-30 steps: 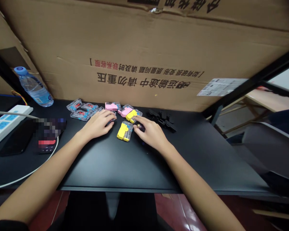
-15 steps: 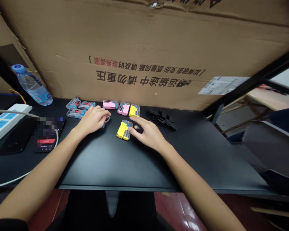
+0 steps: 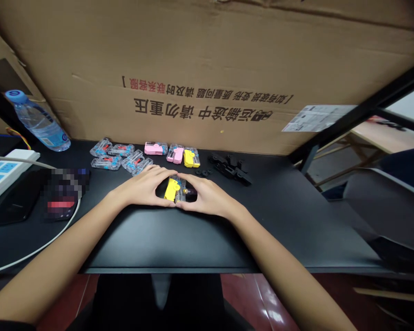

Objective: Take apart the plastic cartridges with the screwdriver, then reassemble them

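Note:
A small yellow and clear plastic toy piece (image 3: 173, 189) lies on the black desk (image 3: 165, 239) between my two hands. My left hand (image 3: 145, 187) curls around its left side, fingertips touching it. My right hand (image 3: 204, 196) closes in from the right, thumb and fingers pinching the same piece. Behind them, in a row near the cardboard, lie another yellow piece (image 3: 191, 158), two pink pieces (image 3: 175, 155) and several clear pieces with red and blue insides (image 3: 115, 156). A pile of small black parts (image 3: 230, 168) sits to the right of the row.
A large cardboard sheet (image 3: 207, 73) stands along the back of the desk. A water bottle (image 3: 37, 122) lies at the far left, with a white power strip (image 3: 0, 172), a white cable (image 3: 37, 248) and a dark phone (image 3: 15, 202). A black frame bar (image 3: 359, 115) crosses at right.
Both hands have drawn back toward me and come together around the near yellow piece. The left hand left the clear pieces; the right hand let go of the far yellow piece.

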Demonstrator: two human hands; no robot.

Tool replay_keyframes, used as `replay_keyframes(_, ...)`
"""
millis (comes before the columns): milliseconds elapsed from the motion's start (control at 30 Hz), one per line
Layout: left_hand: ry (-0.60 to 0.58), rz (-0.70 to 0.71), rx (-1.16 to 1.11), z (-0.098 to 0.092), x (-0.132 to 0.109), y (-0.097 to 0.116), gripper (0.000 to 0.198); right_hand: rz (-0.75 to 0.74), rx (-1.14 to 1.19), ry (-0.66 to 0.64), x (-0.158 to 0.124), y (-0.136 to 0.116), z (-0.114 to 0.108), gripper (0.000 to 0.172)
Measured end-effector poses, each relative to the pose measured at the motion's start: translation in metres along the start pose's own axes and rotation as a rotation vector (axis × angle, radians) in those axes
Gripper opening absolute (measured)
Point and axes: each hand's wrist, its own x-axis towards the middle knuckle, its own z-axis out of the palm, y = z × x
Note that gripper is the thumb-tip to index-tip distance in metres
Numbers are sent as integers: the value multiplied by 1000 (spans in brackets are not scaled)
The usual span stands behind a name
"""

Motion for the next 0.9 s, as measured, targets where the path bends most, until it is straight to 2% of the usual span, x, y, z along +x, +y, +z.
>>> replay_keyframes(100, -12, 7, -4, -4, -1, 1, 82, -26, 30, -26, -1, 3, -3, 86)
replay_keyframes(233, -10, 24, -26, -8, -1, -1, 59, -51, 50, -40, -2, 5, -8, 79)
replay_keyframes(400, 5, 42, 10, -10, 0, -6, 41, -58, 63, -22, -2, 10, -12, 71)
replay_keyframes(600, 20, 16, -47, -13, 1, 0, 23, -44, 1, 41, 0, 23, -10, 54)
replay_keyframes(700, 35, 52, 26, -13, 2, -1, 23, -48, -29, 50, 1, 25, -8, 52)
replay_keyframes(900, 64, 101, 88, -8, 1, -12, 44, -81, -27, 77, 1, 26, -4, 48)
